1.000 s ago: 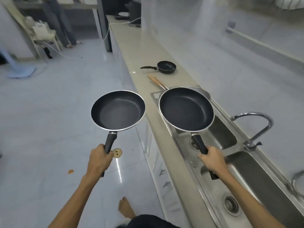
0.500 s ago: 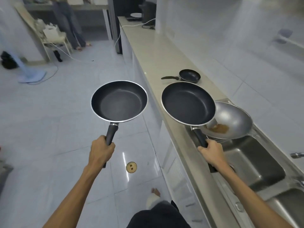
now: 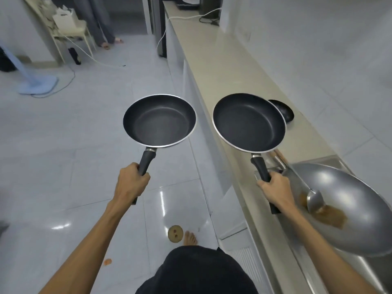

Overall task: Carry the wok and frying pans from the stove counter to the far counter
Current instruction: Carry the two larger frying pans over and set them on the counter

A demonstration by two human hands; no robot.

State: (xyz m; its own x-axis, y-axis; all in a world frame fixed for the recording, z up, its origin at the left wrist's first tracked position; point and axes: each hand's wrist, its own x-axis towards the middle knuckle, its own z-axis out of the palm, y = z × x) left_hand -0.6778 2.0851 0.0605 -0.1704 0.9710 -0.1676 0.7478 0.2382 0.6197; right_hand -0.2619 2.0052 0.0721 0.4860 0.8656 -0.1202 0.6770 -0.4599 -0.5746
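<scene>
My left hand (image 3: 131, 181) grips the black handle of a black frying pan (image 3: 159, 119), held level over the tiled floor. My right hand (image 3: 274, 188) grips the handle of a second black frying pan (image 3: 249, 122), held above the beige counter (image 3: 224, 66). A steel wok (image 3: 347, 204) rests in the sink area at the right, with a metal ladle (image 3: 314, 199) and brown residue inside. A small black pan (image 3: 284, 112) lies on the counter, partly hidden behind the right pan.
The counter runs away ahead along the white tiled wall; a dark appliance (image 3: 209, 6) and white cable stand at its far end. A person's legs (image 3: 99, 20), a white chair (image 3: 70, 30) and a blue fan base (image 3: 38, 84) are at the far left.
I have walked forward along the counter with both pans. The wok and sink have slid to my lower right, and the small pan is now behind the right pan.
</scene>
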